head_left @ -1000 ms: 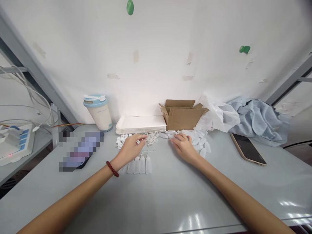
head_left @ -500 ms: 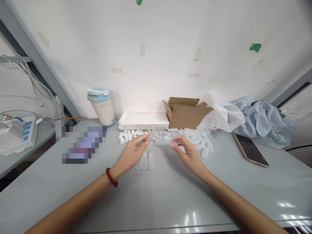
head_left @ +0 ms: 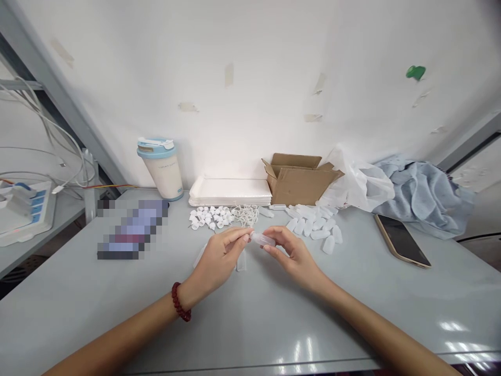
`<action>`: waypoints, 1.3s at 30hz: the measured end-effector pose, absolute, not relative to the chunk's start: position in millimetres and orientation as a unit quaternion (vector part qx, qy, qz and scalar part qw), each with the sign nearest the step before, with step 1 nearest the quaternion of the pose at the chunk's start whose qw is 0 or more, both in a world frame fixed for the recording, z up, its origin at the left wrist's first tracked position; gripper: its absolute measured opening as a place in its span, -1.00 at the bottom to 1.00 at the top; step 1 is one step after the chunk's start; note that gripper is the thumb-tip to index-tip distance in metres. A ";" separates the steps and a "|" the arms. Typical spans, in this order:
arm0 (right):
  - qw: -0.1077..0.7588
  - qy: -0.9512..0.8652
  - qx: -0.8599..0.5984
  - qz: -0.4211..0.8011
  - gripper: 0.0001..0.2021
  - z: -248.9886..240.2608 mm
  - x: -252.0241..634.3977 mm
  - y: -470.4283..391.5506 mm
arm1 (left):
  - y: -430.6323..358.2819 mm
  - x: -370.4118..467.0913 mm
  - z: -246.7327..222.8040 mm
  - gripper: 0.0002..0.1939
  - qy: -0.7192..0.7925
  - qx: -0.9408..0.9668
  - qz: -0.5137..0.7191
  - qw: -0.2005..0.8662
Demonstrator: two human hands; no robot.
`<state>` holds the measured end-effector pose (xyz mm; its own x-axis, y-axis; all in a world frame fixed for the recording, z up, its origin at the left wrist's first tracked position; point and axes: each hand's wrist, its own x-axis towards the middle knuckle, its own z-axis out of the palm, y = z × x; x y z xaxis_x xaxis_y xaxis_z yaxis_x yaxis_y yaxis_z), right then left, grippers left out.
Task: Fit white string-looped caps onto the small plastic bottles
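Observation:
Between my hands, above the table, is a translucent plastic sleeve (head_left: 263, 239), lying nearly sideways. My right hand (head_left: 295, 253) grips its right end between thumb and fingers. At the sleeve's left end my left hand (head_left: 221, 256) is closed in a pinch; a tiny white bit shows at its fingertips, too small to name. Below and behind the left hand lie a few similar sleeves (head_left: 241, 261), partly hidden by it. Just beyond are a heap of thin white strings (head_left: 246, 215) and several small white caps (head_left: 211, 216). More loose sleeves (head_left: 313, 222) are spread beyond my right hand.
Along the wall stand a cup with a blue lid (head_left: 162, 169), a stack of white padded envelopes (head_left: 235, 191) and an open cardboard box (head_left: 299, 183). To the right are a plastic bag (head_left: 362, 180), blue cloth (head_left: 422, 193) and a phone (head_left: 403, 240). A blurred-out object (head_left: 135, 230) lies left.
My hands have come together. The right hand brought the sleeve left and slightly down; the left hand moved from beside the string heap to the sleeve's end, its fingers now pinched.

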<state>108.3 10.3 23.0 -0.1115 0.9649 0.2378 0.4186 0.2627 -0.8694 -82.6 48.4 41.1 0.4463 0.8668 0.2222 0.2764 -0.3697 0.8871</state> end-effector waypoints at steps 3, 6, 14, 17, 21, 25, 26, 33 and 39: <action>0.424 -0.675 -0.514 0.318 -0.78 22.5 107.4 9.9 | 46.4 -82.7 39.4 -0.70 0.388 0.751 0.363 0.392; 0.423 -0.672 -0.511 0.330 -0.77 22.5 106.5 10.2 | 44.0 -82.1 38.5 -0.68 0.400 0.759 0.356 0.372; 0.419 -0.681 -0.489 0.347 -0.63 25.0 104.5 8.9 | 39.6 -79.8 38.5 -0.61 0.349 0.832 0.334 0.275; 0.420 -0.686 -0.482 0.348 -0.60 25.0 103.8 8.6 | 39.3 -80.6 33.1 -0.58 0.299 0.873 0.327 0.203; 0.422 -0.683 -0.477 0.358 -0.63 23.8 104.0 9.2 | 39.0 -80.9 24.1 -0.49 0.267 0.907 0.297 0.131; 0.422 -0.666 -0.484 0.380 -0.65 24.0 103.7 9.2 | 38.5 -80.6 21.4 -0.46 0.255 0.919 0.282 0.106; 0.421 -0.661 -0.487 0.386 -0.65 24.4 103.4 9.1 | 38.5 -80.6 22.1 -0.47 0.254 0.919 0.283 0.104; 0.422 -0.643 -0.480 0.422 -0.66 23.2 100.6 10.0 | 39.7 -80.8 30.9 -0.73 0.290 0.886 0.347 0.102; 0.418 -0.631 -0.481 0.443 -0.69 19.8 94.5 8.6 | 37.9 -77.7 27.4 -0.61 0.255 0.918 0.304 0.001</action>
<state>94.5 8.6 19.8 -0.1881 0.9770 0.1007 0.2360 0.1445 -0.9609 -77.7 37.9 27.4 0.6850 0.4688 0.5577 0.4673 -0.8700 0.1573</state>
